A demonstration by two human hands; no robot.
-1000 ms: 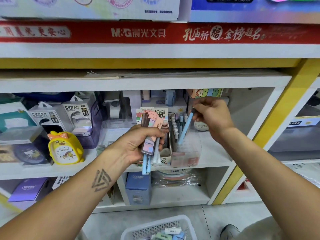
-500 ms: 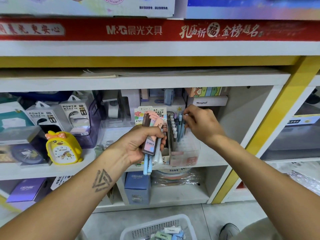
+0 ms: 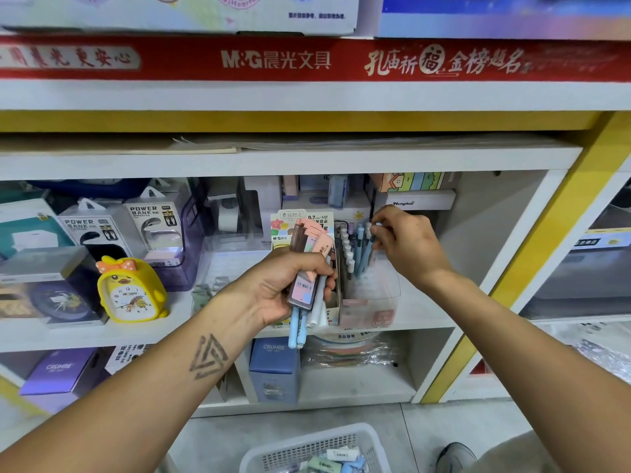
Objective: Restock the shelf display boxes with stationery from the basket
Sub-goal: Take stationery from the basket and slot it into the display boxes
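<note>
I'm looking at a white shop shelf under a red banner, with a tiled floor below. On the far left of the middle shelf sit two power bank boxes, and in front of them a yellow duck clock stands upright. Below, on the lower shelf, a purple box lies at the left and a blue box stands near the middle. My left hand is raised in front of the shelf, its fingers curled tight round a bundle of stationery: flat lead packs fan out above the fist, and pale blue and white pens stick out below it. Just behind that bundle stands a card display box, and touching its right side is a clear display box holding upright pens in its left part. My right hand reaches over the clear box, thumb and fingertips pinching the top of a blue pen that leans among the others with its lower end inside the box. At the bottom edge, on the floor, the white basket shows a few more packs inside. A shoe shows to its right.
</note>
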